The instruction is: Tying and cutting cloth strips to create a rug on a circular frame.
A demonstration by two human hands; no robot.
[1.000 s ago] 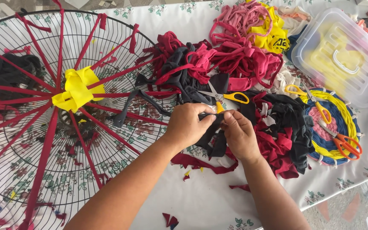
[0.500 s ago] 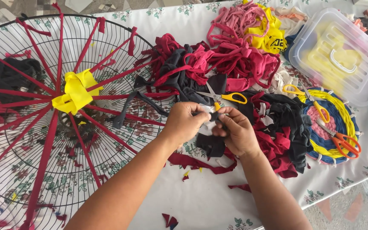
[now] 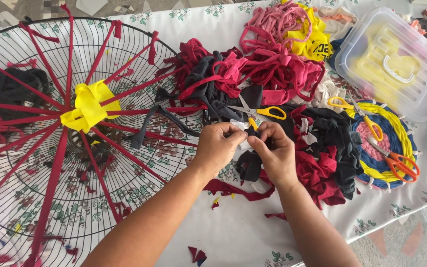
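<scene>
My left hand (image 3: pixel 218 146) and my right hand (image 3: pixel 273 151) meet over the table's middle, both pinching a black fabric strip (image 3: pixel 249 165) that hangs down between them. Just behind my fingers lie yellow-handled scissors (image 3: pixel 258 112) on a heap of red, black and pink fabric strips (image 3: pixel 253 74). To the left a round wire fan guard (image 3: pixel 75 148) lies flat, with red strips stretched like spokes to a yellow fabric knot (image 3: pixel 87 106) at its centre.
A clear plastic lidded box (image 3: pixel 396 64) sits at the back right. A round woven mat (image 3: pixel 381 143) carries a second yellow pair of scissors (image 3: pixel 359 113) and orange scissors (image 3: pixel 396 160). Fabric scraps (image 3: pixel 197 254) dot the flowered tablecloth (image 3: pixel 233 232).
My hands have stayed in place and worked the black strip between the fingers; the camera has tilted slightly. The scissors and fan guard have not moved.
</scene>
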